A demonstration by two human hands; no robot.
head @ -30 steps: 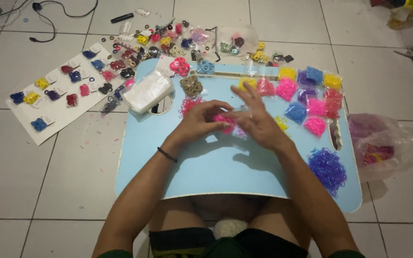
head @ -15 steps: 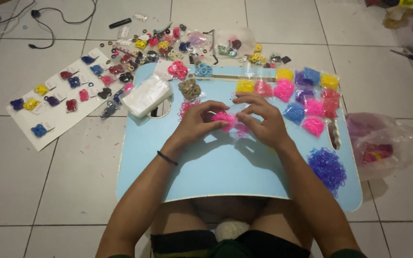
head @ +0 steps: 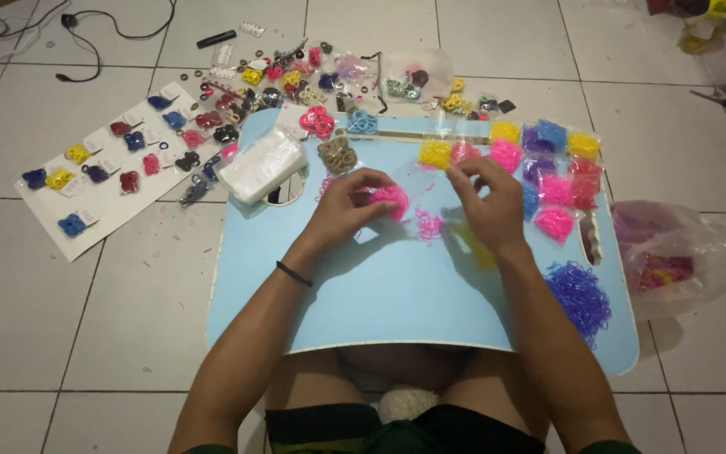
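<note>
Now left hand (head: 342,210) pinching a pink bunch of bands (head: 391,200), right hand (head: 491,206) fingers curled, grip hard to tell, both over blue lap table (head: 397,294), purple band pile (head: 580,294) nearby

What we cannot make out around the blue lap table (head: 397,294)

Our right hand (head: 491,206) covers whatever lies under its palm on the table, and our left hand (head: 348,206) hides part of the pink band cluster (head: 392,200). The small pieces on the floor beyond the table's far edge are too tiny to tell apart. Right of the table, the plastic bag (head: 682,252) blurs its contents.
</note>
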